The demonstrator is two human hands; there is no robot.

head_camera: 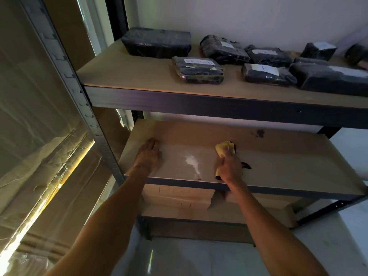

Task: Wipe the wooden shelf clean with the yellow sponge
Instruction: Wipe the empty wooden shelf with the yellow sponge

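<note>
Right hand (229, 168) fingers gripping yellow sponge (224, 148), left hand (148, 156) fingers flat on wooden shelf (288, 164)

White wall (258, 16) behind, pale floor (199, 259) below, light-streaked plastic-wrapped boxes (35, 136) at left.

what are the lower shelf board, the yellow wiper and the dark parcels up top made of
Pale flat shelf board: matt wood board, likely fibreboard, by its even tan face; no grain shows.
Soft yellow sponge in the right hand: creases like cloth, so possibly a sponge cloth.
Dark wrapped parcels: glossy plastic film, by the wrinkled sheen.
</note>
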